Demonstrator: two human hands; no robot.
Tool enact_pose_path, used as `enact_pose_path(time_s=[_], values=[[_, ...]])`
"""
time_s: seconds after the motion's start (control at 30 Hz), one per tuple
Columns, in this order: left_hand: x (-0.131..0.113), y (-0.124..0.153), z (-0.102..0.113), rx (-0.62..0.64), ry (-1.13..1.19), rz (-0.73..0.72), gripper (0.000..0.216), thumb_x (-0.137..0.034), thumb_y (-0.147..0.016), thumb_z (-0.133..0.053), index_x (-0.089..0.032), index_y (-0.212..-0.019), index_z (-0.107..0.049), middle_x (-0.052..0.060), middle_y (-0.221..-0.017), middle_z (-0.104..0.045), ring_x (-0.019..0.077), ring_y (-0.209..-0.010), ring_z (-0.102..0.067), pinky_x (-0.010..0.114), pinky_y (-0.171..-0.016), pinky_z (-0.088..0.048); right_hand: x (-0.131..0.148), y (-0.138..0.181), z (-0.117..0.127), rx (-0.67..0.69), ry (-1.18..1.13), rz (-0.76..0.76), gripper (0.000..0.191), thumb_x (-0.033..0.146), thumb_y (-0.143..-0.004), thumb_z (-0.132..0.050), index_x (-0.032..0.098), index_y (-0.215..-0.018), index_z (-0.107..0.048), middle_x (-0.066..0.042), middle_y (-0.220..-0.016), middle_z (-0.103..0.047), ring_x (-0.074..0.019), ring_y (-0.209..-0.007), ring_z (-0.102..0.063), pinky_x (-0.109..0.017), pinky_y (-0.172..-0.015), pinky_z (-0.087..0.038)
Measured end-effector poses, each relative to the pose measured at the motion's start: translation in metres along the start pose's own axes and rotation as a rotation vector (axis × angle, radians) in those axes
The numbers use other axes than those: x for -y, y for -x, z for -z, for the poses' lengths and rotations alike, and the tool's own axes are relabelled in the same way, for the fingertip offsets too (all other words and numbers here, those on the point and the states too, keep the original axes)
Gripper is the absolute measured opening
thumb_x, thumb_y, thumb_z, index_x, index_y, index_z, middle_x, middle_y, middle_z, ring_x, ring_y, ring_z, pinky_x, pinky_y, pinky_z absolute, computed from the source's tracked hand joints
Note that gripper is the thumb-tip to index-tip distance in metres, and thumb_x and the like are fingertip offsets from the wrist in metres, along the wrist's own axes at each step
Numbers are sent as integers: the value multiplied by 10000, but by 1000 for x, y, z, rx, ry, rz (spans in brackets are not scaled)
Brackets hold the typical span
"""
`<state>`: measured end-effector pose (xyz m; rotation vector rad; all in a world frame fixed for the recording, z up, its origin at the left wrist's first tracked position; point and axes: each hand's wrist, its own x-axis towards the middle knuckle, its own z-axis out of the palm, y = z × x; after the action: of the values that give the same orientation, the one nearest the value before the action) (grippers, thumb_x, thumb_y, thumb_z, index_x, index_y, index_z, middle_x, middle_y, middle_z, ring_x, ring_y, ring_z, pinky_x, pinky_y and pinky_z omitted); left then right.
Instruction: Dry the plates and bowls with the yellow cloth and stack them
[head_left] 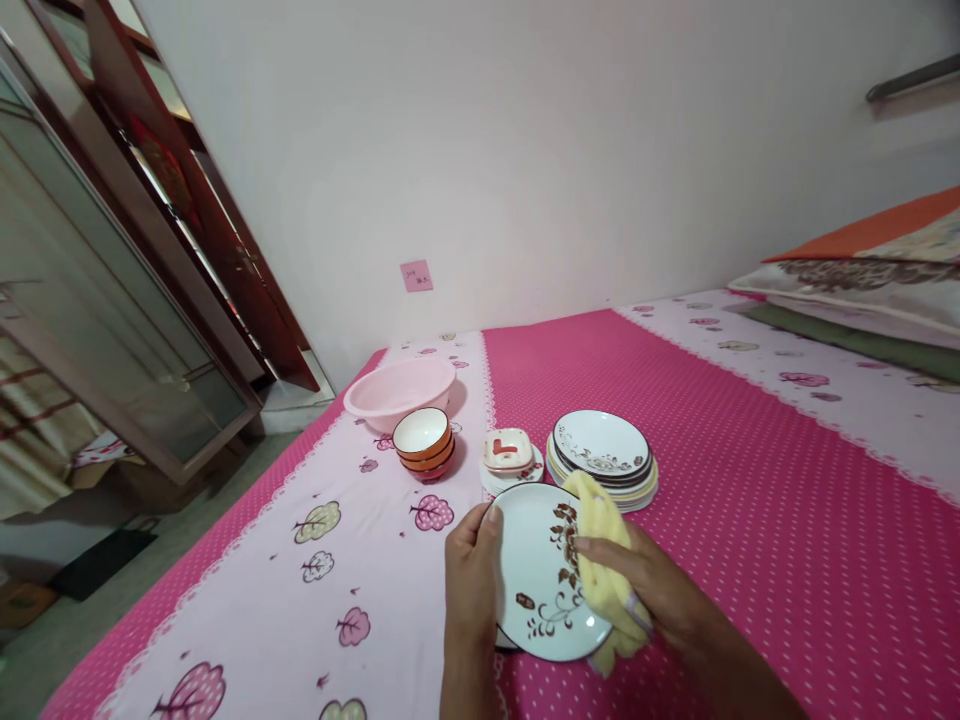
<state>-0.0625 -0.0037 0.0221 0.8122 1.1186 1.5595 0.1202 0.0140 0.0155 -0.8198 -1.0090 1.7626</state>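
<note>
The white plate (541, 570) with a brown leaf pattern is held just above the pink bedspread (750, 520), tilted a little toward the camera, in front of a stack of plates (602, 458). The left hand (472, 570) reaches up from the lower edge, wrist straight, and grips the plate's left rim, thumb curled over the top face and fingers behind it. The right hand (660, 590) comes in from the lower right, palm down, and presses a yellow cloth (604, 570) against the plate's right side; its fingers seem closed around the cloth, though the folds hide most of them. Beyond the plate sit a small square dish (508, 450), stacked orange bowls (424, 445) and a pink basin (400, 390).
</note>
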Motion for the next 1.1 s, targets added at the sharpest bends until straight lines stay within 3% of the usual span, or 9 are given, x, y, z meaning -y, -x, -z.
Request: enact_pose_path(time_s=[0.17,0.33,0.47,0.6,0.73,0.8,0.93,1.1], values=[[4,-2,-7,-184,136,-38,429,-524,-787,-808,-150,-977,-719,53,-819,-783,201,-723,-732,296,-671,-585,-4,-4,-13,9,-106,-49,644,477,-783,-829,186,-1305,-591,-77,-814,-802,-280,-597,-744,-358,-516,-593],[13,-3,-17,-461,296,-73,442,-487,-839,-766,-179,-1149,-692,80,-972,-797,221,-776,-757,339,-696,-623,-28,-10,-44,-183,-417,-32,959,376,-640,-943,202,-1461,-478,-77,-1072,-815,-308,-952,-783,-406,-844,-636],[25,-3,-22,-608,306,-80,476,-542,-919,-667,-256,-1297,-632,87,-1211,-760,253,-998,-756,370,-819,-628,-50,-13,-61,-224,-572,-110,974,400,-637,-938,193,-1474,-485,-79,-1101,-812,-329,-1026,-768,-433,-874,-631],[26,-5,-19,-538,233,-63,445,-507,-918,-673,-255,-1283,-626,65,-1224,-753,230,-1010,-747,330,-818,-617,-51,-17,-52,-263,-497,-68,992,362,-610,-943,198,-1476,-490,-61,-1068,-817,-305,-999,-771,-387,-846,-629],[13,-7,-10,-254,112,-60,372,-469,-893,-702,-180,-1126,-682,50,-958,-792,188,-795,-737,292,-735,-599,-33,-16,-22,-210,-304,-14,913,358,-651,-920,200,-1454,-515,-62,-1045,-813,-284,-916,-777,-365,-801,-622],[7,-7,-7,-164,79,-20,389,-479,-880,-718,-162,-1104,-694,67,-933,-801,195,-772,-741,299,-727,-599,-25,-13,-9,-155,-176,-5,826,372,-693,-904,182,-1411,-543,-58,-978,-812,-263,-847,-773,-349,-762,-619],[4,-6,-6,-215,125,19,381,-441,-868,-737,-159,-1121,-699,104,-991,-816,220,-824,-767,313,-741,-611,-19,-9,-2,-92,-94,-12,752,389,-714,-895,177,-1357,-567,-71,-997,-813,-264,-878,-776,-349,-778,-622],[14,-4,-16,-389,217,-30,436,-447,-904,-692,-167,-1237,-665,113,-1007,-812,245,-825,-779,346,-714,-632,-30,-11,-32,-197,-282,11,922,402,-637,-936,185,-1431,-519,-96,-1134,-800,-304,-1014,-769,-366,-840,-625]])
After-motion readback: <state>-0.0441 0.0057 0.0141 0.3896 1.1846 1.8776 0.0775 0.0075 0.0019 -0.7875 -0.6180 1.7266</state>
